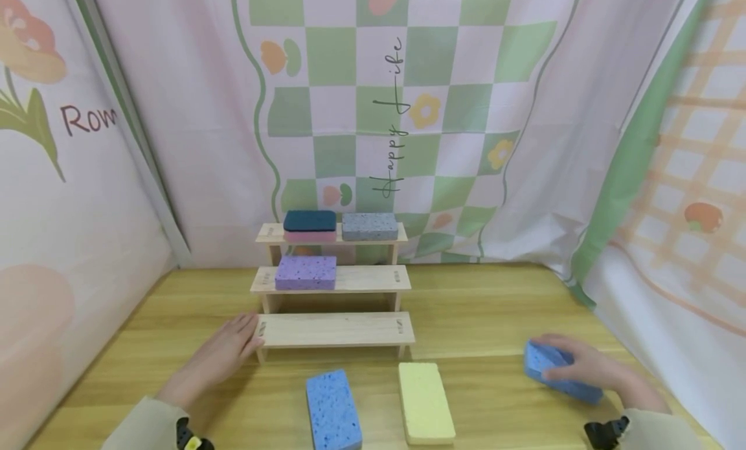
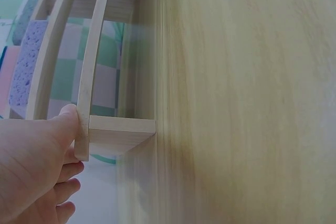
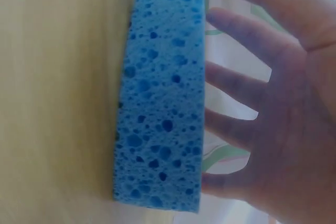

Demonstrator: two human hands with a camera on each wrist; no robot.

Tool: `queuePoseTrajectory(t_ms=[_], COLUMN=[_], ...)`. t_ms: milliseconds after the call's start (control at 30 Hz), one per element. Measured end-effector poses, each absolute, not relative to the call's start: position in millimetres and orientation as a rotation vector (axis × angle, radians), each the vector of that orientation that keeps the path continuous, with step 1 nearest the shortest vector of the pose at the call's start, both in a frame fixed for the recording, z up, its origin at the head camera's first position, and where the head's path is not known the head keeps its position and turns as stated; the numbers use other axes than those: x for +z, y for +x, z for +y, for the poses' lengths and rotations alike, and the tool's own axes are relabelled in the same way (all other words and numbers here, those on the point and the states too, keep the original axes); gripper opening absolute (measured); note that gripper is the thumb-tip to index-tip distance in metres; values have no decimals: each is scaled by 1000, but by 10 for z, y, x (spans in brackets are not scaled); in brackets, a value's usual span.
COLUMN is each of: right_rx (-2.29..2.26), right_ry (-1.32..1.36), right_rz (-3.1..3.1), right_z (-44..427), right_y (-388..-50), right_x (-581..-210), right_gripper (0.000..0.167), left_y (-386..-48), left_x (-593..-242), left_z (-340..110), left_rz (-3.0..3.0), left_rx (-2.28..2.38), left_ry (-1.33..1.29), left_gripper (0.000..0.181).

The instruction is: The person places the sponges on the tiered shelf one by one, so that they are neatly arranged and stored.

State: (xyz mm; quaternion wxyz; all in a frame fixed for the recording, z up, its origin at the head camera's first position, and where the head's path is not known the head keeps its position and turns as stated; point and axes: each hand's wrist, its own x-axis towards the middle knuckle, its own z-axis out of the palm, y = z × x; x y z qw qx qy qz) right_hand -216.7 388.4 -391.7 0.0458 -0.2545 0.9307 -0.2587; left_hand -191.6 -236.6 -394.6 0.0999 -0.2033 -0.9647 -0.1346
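Note:
My left hand [image 1: 224, 348] is at the left end of a three-tier wooden shelf [image 1: 338, 330]. Its thumb and fingers pinch the end of the lowest board, as the left wrist view shows. Off to the right, my right hand [image 1: 585, 364] holds a blue speckled sponge [image 3: 163, 103] from above, thumb toward me and fingertips along the far edge. That sponge lies low at the tabletop. A second blue sponge [image 1: 333, 410] and a pale yellow sponge [image 1: 427, 403] lie flat in front of the shelf.
On the top tier sit a dark teal and pink sponge [image 1: 310, 225] and a grey-blue sponge [image 1: 370, 226]. A purple sponge [image 1: 305, 272] lies on the middle tier's left half. Printed cloth [image 1: 332, 55] hangs behind and on both sides of the wooden table [image 1: 478, 320].

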Motion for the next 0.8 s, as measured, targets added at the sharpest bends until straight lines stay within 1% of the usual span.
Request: queuePoseTrajectory(t_ms=[133, 300, 467, 633, 800], right_rx=[-783, -791, -749, -745, -747], right_ry=[-751, -699, -686, -672, -745], right_rz=[2817, 2772, 2832, 2896, 3018], right_z=[3898, 3926, 3949, 3953, 3920], right_y=[-2149, -2135, -2152, -2172, -2215], right_x=[-3929, -3933, -3964, -3994, -4006], right_gripper=[57, 65, 69, 66, 59], left_y=[-1913, -1913, -1917, -1916, -1920], left_x=[-3941, -3941, -3946, -3939, -3939], left_z=[-2369, -2368, -2367, -2363, -2364], left_rz=[-2858, -2858, -2847, -2828, -2823], left_rx=[-405, -405, -397, -390, -389], left_ry=[-594, -587, -590, -607, -610], left_gripper=[51, 52, 51, 49, 49])
